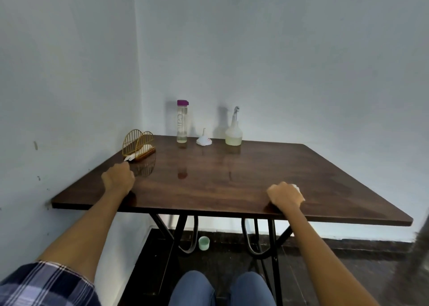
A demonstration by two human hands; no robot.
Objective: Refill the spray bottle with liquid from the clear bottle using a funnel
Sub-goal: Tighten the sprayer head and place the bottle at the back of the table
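At the table's far edge stands a tall clear bottle [182, 122] with a purple cap and a little pale liquid at its bottom. To its right a small white funnel [203, 140] rests upside down with its spout up. Further right stands the translucent spray bottle [233, 131], its nozzle on and yellowish liquid low inside. My left hand [118, 178] rests as a closed fist on the table's near left. My right hand [286, 195] lies near the front edge, its fingers curled around a bit of white tissue [296, 186]. Both hands are far from the bottles.
The dark wooden table [232, 178] fills a corner between two pale walls. A gold wire napkin holder [138, 144] with white napkins sits at the far left, just beyond my left hand. A green cup [204, 243] stands on the floor under the table.
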